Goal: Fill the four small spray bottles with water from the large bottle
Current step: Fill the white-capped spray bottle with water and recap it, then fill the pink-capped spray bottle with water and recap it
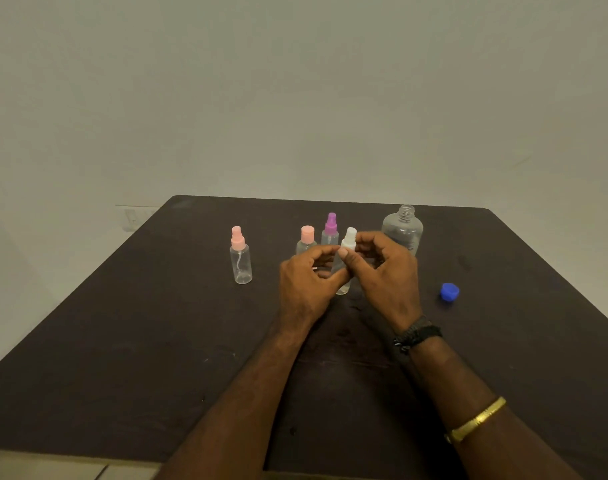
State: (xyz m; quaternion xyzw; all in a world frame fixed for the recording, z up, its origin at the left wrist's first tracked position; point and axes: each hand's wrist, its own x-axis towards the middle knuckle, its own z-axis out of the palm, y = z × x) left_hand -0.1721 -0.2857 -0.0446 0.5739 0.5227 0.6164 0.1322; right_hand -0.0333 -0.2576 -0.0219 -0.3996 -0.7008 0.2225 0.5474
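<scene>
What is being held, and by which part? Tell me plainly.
The white-capped spray bottle: the left hand grips its clear body, and the right hand pinches it with its fingers just below the cap.

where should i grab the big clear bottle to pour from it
Wrap the large bottle round its wide body, below the shoulder, from its right side. It stands upright, neck open, so a side grip keeps it level; the right hand and purple-capped spray bottle crowd its left.

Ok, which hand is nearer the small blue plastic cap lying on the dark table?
Right. The right hand is just left of the small blue plastic cap, apart from it; the left hand is farther left. Both hold the white-topped clear spray bottle.
</scene>
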